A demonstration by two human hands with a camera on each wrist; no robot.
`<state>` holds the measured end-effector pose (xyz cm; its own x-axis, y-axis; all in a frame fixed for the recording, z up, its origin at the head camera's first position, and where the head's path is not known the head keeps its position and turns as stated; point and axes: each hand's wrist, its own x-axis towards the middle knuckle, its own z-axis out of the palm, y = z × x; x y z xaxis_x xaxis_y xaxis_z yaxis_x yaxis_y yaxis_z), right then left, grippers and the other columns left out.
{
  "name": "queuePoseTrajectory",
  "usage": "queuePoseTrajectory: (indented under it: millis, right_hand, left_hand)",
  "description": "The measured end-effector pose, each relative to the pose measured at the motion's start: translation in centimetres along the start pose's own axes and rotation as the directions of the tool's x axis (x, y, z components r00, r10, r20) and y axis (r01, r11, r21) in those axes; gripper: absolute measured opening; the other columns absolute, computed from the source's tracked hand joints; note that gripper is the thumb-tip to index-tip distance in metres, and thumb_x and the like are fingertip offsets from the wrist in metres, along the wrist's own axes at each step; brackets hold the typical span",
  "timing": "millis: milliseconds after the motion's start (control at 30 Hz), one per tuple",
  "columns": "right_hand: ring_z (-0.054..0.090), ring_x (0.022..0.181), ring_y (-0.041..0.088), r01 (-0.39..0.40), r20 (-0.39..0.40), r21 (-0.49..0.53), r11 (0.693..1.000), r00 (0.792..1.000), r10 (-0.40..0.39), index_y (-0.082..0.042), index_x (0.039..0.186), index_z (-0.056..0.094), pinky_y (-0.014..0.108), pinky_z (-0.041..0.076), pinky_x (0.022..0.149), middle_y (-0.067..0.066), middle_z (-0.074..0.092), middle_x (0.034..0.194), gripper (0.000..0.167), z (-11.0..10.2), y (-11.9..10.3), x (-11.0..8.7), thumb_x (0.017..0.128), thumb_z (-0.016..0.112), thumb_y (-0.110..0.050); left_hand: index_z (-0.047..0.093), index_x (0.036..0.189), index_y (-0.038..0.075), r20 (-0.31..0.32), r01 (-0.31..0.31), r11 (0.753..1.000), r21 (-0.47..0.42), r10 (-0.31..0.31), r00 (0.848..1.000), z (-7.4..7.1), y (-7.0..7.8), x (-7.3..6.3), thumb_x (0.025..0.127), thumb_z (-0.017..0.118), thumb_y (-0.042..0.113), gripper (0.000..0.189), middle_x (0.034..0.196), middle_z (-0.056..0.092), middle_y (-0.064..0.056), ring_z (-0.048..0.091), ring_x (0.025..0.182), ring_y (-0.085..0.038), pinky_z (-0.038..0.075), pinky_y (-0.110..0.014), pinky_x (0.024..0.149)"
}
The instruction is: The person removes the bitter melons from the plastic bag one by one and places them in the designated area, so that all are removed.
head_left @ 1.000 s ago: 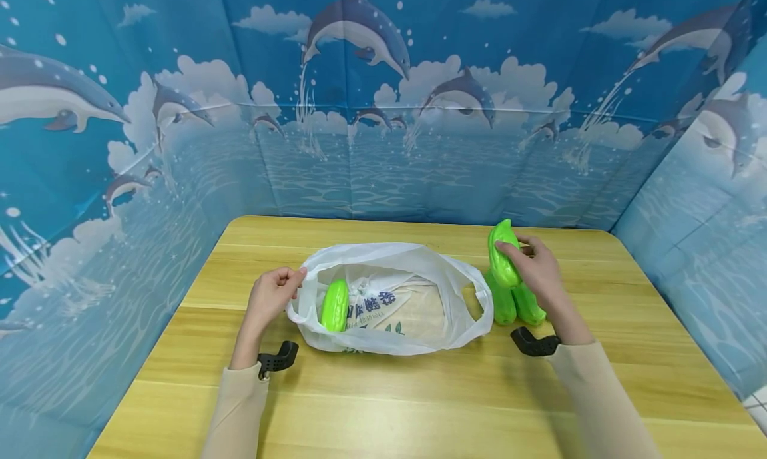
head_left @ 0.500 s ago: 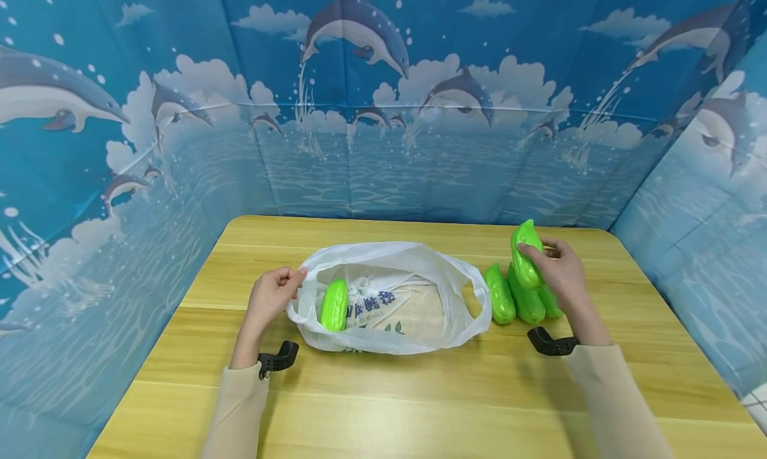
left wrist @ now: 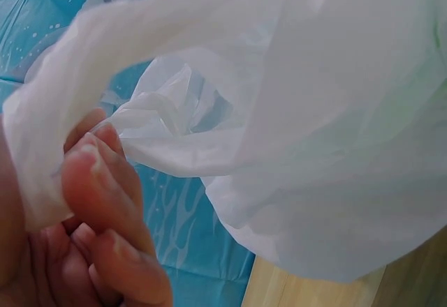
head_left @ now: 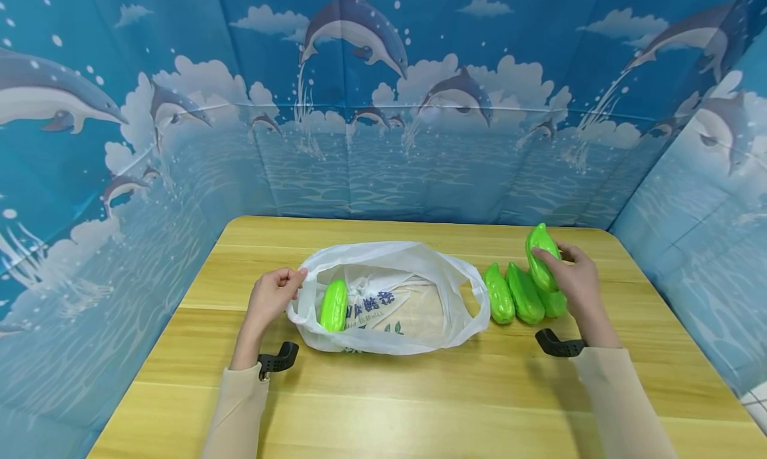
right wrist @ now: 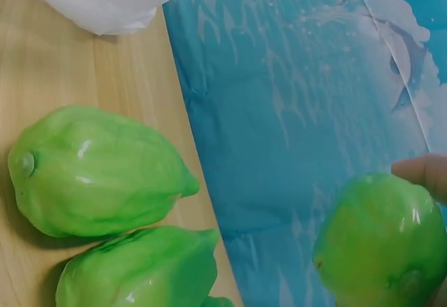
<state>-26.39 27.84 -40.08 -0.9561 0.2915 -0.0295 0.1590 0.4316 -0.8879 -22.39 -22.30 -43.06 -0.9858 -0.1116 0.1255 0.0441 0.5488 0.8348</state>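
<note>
A white plastic bag [head_left: 383, 344] stands with its mouth spread wide. My left hand [head_left: 275, 296] pinches its left handle [left wrist: 42, 146] between thumb and fingers. Inside the bag's left end lies one green papaya [head_left: 333, 306], glossy like a model fruit. To the right of the bag, my right hand [head_left: 578, 279] grips another green papaya [head_left: 542, 256], pointed end up, thumb on its near side. It overlaps a papaya [head_left: 554, 304] on the table, the rightmost of three in a row. Beside that one lie the middle papaya [head_left: 524, 296] and the left papaya [head_left: 499, 296].
The light wooden table [head_left: 389, 406] has its far edge against a dolphin-printed curtain [head_left: 383, 172]. Dark printed lettering and a beige panel show in the bag. The bag's right handle [head_left: 476, 292] loops close to the left papaya.
My right hand has moved to the right with its papaya, uncovering the row of papayas on the table. The left hand and the bag have stayed in place.
</note>
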Motion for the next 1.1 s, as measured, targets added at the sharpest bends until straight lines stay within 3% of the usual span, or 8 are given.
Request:
queuePoseTrajectory:
  millis: [333, 533, 767, 1100]
  right_hand:
    - [0.045, 0.109, 0.027, -0.055, -0.009, 0.016, 0.998, 0.998, 0.055, -0.006, 0.148, 0.029, 0.030, 0.044, 0.075, 0.021, 0.029, 0.146, 0.088, -1.0, 1.5, 0.6, 0.084, 0.059, -0.058]
    - [0.043, 0.111, 0.027, -0.083, -0.060, 0.025, 0.996, 0.995, 0.084, -0.004, 0.147, 0.032, 0.029, 0.042, 0.078, 0.020, 0.030, 0.146, 0.086, -1.4, 2.5, 1.0, 0.084, 0.061, -0.056]
    - [0.037, 0.123, 0.034, -0.146, -0.093, 0.058, 0.988, 0.984, 0.151, -0.006, 0.148, 0.029, 0.039, 0.040, 0.087, 0.018, 0.026, 0.149, 0.087, -1.9, 3.7, 1.4, 0.084, 0.062, -0.055]
    - [0.034, 0.127, 0.036, -0.184, -0.123, 0.049, 0.982, 0.974, 0.189, -0.005, 0.148, 0.028, 0.041, 0.038, 0.093, 0.018, 0.025, 0.151, 0.082, -1.9, 5.5, 1.8, 0.088, 0.058, -0.052]
  left_hand:
    - [0.061, 0.075, 0.007, -0.002, -0.003, 1.000, -0.010, 0.003, 1.000, 0.0, 0.2, 0.0, 0.093, 0.057, 0.045, 0.042, 0.059, 0.055, -0.005, 0.042, 0.050, -0.021, 0.031, -0.027, 0.046]
    - [0.061, 0.075, 0.008, -0.002, 0.003, 1.000, -0.013, -0.003, 1.000, 0.0, 0.2, 0.0, 0.093, 0.057, 0.045, 0.042, 0.060, 0.055, -0.005, 0.041, 0.050, -0.021, 0.031, -0.027, 0.046]
    - [0.061, 0.075, 0.008, -0.004, 0.002, 1.000, -0.008, -0.002, 1.000, 0.1, -0.1, 0.1, 0.093, 0.056, 0.047, 0.043, 0.059, 0.055, -0.005, 0.042, 0.050, -0.021, 0.031, -0.027, 0.046]
    - [0.061, 0.075, 0.008, -0.005, 0.002, 1.000, -0.001, -0.002, 1.000, 0.1, -0.1, 0.0, 0.094, 0.057, 0.045, 0.042, 0.059, 0.055, -0.005, 0.040, 0.049, -0.021, 0.031, -0.027, 0.045]
